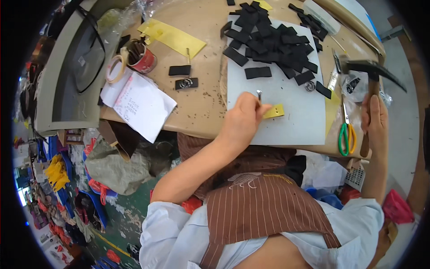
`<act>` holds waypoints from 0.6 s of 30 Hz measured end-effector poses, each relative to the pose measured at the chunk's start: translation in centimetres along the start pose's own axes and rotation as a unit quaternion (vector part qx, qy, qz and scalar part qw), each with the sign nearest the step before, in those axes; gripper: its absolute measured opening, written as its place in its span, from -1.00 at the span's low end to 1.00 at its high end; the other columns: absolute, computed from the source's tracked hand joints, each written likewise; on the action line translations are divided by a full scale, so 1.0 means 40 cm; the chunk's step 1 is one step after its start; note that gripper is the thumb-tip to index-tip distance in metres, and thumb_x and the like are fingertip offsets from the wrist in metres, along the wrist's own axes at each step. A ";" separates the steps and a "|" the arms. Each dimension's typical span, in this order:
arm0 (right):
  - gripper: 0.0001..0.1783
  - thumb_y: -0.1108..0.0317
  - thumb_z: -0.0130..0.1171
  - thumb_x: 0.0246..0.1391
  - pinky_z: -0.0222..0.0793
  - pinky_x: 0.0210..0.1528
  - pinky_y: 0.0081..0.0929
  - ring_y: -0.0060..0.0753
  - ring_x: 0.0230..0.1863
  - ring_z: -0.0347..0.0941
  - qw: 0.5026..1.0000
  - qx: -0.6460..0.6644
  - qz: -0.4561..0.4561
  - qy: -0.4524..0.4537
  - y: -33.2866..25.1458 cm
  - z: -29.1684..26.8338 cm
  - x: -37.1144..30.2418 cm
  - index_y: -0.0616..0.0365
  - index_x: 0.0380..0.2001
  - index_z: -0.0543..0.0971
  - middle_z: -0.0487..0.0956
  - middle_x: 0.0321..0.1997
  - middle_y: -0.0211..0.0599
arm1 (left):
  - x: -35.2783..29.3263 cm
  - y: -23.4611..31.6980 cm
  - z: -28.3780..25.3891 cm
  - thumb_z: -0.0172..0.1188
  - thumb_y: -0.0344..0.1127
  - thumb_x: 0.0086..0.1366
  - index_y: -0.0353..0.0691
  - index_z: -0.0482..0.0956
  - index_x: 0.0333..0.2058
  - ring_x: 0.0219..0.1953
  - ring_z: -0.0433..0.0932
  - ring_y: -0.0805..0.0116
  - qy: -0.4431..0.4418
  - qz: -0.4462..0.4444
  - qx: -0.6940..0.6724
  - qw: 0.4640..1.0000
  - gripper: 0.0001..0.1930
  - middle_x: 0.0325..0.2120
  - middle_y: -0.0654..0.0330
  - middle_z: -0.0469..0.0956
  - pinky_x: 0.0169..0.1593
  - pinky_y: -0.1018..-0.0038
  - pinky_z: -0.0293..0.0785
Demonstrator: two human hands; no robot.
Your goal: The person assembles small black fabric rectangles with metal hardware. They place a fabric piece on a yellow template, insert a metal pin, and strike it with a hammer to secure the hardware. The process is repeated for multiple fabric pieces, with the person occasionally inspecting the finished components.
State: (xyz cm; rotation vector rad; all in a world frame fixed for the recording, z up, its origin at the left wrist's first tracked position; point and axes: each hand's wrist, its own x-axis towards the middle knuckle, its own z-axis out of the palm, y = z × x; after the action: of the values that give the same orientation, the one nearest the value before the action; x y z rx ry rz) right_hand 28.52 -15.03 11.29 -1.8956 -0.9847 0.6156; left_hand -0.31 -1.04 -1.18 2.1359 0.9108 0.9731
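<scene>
My left hand (242, 119) is closed around a small metal punch (259, 94), whose upper end sticks out above the fingers; its lower end is hidden. Beside the fingertips a short yellow strip (275, 111) with small dark holes lies on the white board (300, 130). Over at the right, my right hand (376, 115) grips the wooden handle of a hammer (373, 83), its dark metal head held up and apart from the punch. Many black fabric pieces (277, 45) are heaped on the far part of the board, one lying singly nearer the left hand.
Green-and-orange scissors (346, 130) lie right of the board. To the left are an open notebook (139, 105), a red cup (145, 60) of dark sticks, a tape roll (116, 68), a yellow sheet (172, 38) and two black pieces (179, 70). A grey machine housing (67, 85) borders the table.
</scene>
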 end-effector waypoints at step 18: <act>-0.60 0.57 0.21 -0.06 0.36 0.07 -0.27 -0.08 0.03 0.43 0.876 -0.308 -0.371 -0.015 0.114 0.240 0.071 0.14 -0.07 0.58 0.56 -0.08 -0.17 | 0.178 0.021 -0.040 0.34 -0.31 0.11 -0.15 0.57 -0.11 -0.18 0.59 0.24 0.004 0.116 0.204 0.972 -0.66 -0.27 0.18 0.59 -0.03 0.26 0.44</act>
State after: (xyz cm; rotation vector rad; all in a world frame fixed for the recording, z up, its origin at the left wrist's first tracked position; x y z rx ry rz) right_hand 24.86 -9.40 2.58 -1.7938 -1.9547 -0.1580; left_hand 2.17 4.42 3.05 2.6352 0.9432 0.9712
